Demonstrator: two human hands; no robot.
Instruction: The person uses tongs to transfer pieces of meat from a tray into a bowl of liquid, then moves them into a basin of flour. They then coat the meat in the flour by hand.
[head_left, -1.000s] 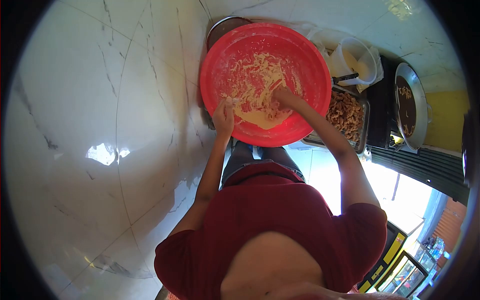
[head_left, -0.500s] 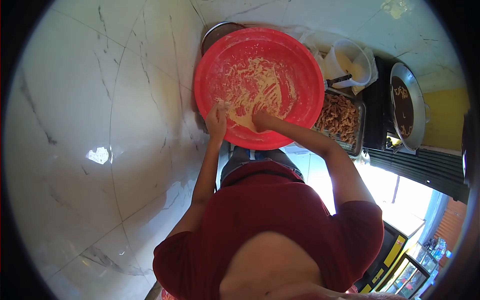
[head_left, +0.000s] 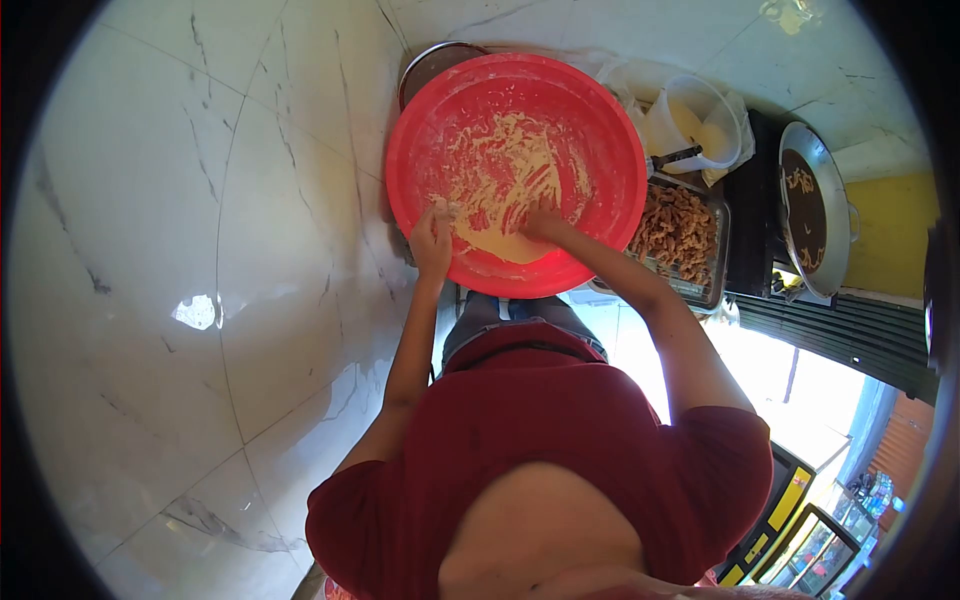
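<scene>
A wide red basin (head_left: 420,130) has pale, floury batter (head_left: 510,160) smeared over its bottom, with a smoother pool near the close edge. At the basin's left near rim is my left hand (head_left: 432,240), fingers bent and dusted with flour; what they hold, if anything, is too small to make out. Inside the basin, my right hand (head_left: 542,222) touches the batter right of the pool. Its fingertips are hidden in the mixture and blurred.
Right of the basin are a tray of brown fried pieces (head_left: 678,232), a white plastic tub (head_left: 735,125) with a black handle across it, and a large pan (head_left: 835,190) of dark oil with pieces in it. A marbled wall (head_left: 290,200) rises on the left.
My right hand has moved away from the near rim, up and slightly right through the batter. My left hand has stayed at the rim.
</scene>
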